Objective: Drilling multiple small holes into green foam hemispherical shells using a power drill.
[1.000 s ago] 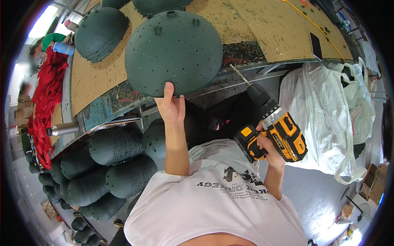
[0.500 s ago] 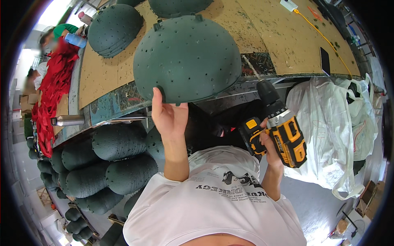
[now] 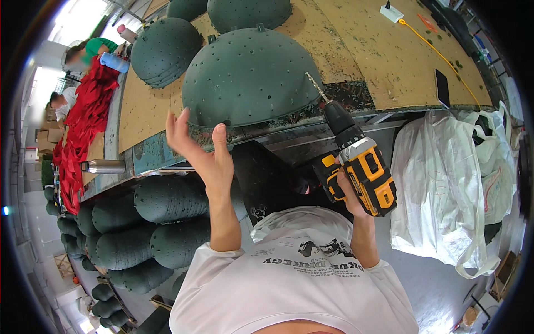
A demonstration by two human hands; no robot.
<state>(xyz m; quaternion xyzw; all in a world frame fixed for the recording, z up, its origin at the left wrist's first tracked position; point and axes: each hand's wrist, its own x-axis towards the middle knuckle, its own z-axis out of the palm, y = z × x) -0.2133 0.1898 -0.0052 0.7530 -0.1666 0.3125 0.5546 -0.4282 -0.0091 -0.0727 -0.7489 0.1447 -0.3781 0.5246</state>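
Observation:
A dark green plastic dome (image 3: 250,78), dotted with small holes, sits rim down at the front edge of the workbench (image 3: 384,72). My left hand (image 3: 203,156) is just off its near left rim, fingers spread and holding nothing. In my right hand (image 3: 350,195) is a yellow and black cordless drill (image 3: 370,178), gripped by its handle. Its long bit (image 3: 316,86) points up and to the left, with the tip in front of the dome's right side; whether it touches the dome I cannot tell.
More green domes stand on the bench, one stack (image 3: 166,53) at the left and another dome (image 3: 250,14) behind. Nested domes (image 3: 178,200) are piled below left. A phone (image 3: 442,88), yellow cord (image 3: 431,44), steel bottle (image 3: 104,166), red fabric (image 3: 92,106) and white bags (image 3: 434,189) surround me. Two people sit far left.
My left hand has let go of the dome's rim and opened, moving left. The drill has shifted left, bringing its bit over the dome's right side in view.

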